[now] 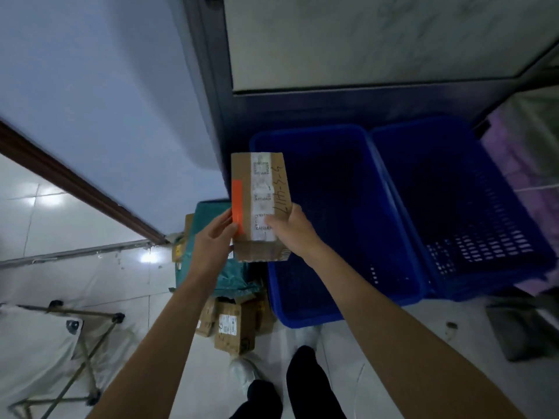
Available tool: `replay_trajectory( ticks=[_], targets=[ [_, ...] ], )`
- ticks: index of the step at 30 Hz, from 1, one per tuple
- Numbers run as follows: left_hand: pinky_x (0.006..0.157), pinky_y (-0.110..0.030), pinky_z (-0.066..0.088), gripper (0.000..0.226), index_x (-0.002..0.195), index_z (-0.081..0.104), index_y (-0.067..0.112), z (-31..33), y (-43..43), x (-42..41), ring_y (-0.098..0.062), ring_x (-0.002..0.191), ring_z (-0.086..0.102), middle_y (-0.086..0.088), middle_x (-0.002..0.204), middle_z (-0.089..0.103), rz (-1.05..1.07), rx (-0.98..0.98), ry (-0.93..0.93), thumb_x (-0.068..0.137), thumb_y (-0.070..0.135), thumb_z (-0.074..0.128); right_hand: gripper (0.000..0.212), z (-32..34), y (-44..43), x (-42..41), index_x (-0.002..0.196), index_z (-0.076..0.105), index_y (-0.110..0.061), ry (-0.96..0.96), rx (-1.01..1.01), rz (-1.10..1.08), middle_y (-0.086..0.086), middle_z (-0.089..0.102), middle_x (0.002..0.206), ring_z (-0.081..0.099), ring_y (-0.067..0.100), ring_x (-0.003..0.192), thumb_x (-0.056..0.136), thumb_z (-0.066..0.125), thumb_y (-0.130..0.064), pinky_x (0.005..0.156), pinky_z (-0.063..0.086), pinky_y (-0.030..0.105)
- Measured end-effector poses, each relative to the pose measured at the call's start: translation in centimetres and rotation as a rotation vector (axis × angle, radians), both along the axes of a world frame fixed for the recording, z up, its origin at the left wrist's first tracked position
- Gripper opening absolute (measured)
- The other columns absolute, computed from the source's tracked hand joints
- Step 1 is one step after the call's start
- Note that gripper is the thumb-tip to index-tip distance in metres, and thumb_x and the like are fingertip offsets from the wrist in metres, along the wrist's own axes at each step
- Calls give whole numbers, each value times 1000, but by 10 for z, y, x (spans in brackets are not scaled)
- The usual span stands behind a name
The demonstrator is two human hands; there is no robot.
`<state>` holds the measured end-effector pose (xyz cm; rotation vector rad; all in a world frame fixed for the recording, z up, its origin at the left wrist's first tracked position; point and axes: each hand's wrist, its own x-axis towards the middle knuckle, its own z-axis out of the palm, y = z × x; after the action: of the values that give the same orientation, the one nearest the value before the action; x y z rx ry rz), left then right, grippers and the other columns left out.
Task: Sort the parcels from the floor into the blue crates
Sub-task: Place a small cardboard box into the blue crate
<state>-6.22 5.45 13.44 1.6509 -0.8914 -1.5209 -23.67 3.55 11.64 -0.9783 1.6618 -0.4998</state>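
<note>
Both arms reach out, and the box [260,204] is held up in the air between two hands, over the near corner of the left crate [338,225]. Left hand [213,237] fingers are curled on its orange edge. Right hand [292,228] fingers are closed around the other side. Both blue crates look empty; the right crate [459,207] touches the left one. More parcels [233,322] lie on the floor [90,213] below.

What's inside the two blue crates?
Both look empty: the left blue crate and right blue crate show bare floors. The held parcel covers the left crate's corner.
</note>
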Motion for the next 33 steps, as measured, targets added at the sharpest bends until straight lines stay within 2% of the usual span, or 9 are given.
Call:
replay_trajectory(
  ticks=[2,6,9,13,16,20,25,29,33],
  targets=[
    [92,-32,54,36,137,59,23,16,1,-28,-6,104,65,11,113,69,-59,-27,-11,102,17,53,78,15,17,-28,139,37,-25,-31,-9,-90,-2,55,128,57,17,114,72,62,-56,98,51,44],
    [83,-25,54,38,140,57,20,48,3,-93,-7,100,63,2,126,65,-169,-77,-43,104,16,49,69,46,46,-82,132,42,-28,-65,-83,-301,-2,57,124,59,15,109,72,66,-54,94,54,41],
    [98,-34,53,39,142,56,20,79,13,-152,-11,112,62,4,130,64,-269,-155,-46,103,16,49,63,74,68,-133,136,42,-25,-81,-156,-436,-3,57,124,60,14,107,83,66,-47,85,54,34],
    [96,-28,53,38,140,56,20,117,24,-242,0,106,61,12,119,64,-355,-260,-58,103,15,51,58,98,92,-219,140,42,-24,-127,-249,-560,-5,59,123,61,14,108,90,64,-41,84,54,32],
    [97,-30,53,38,137,59,19,126,22,-283,-2,106,62,11,118,65,-373,-272,-69,100,12,52,59,111,98,-257,140,44,-25,-113,-321,-589,-7,61,121,63,12,106,88,64,-43,87,56,35],
    [90,-25,53,38,135,59,19,136,35,-383,1,101,61,20,107,63,-368,-280,-142,98,11,52,51,119,112,-352,137,49,-29,-116,-348,-579,-9,61,117,63,9,101,88,62,-43,84,56,34],
    [93,-37,57,40,135,59,16,137,34,-472,-11,105,64,5,119,66,-328,-218,-196,96,24,61,42,129,114,-442,133,52,-40,-51,-381,-499,-12,53,115,58,4,98,92,58,-48,84,53,31],
    [84,-34,59,41,134,60,14,133,31,-508,-12,98,66,5,112,67,-270,-135,-157,96,27,65,71,133,108,-480,143,42,-46,66,-353,-394,-6,52,134,61,17,112,77,54,-70,93,55,46],
    [86,-39,60,48,130,60,13,123,21,-520,-14,96,68,2,111,68,-250,-96,-137,89,35,73,82,138,103,-488,153,25,-40,199,-315,-310,0,35,148,46,27,128,80,46,-71,102,46,51]
  ],
)
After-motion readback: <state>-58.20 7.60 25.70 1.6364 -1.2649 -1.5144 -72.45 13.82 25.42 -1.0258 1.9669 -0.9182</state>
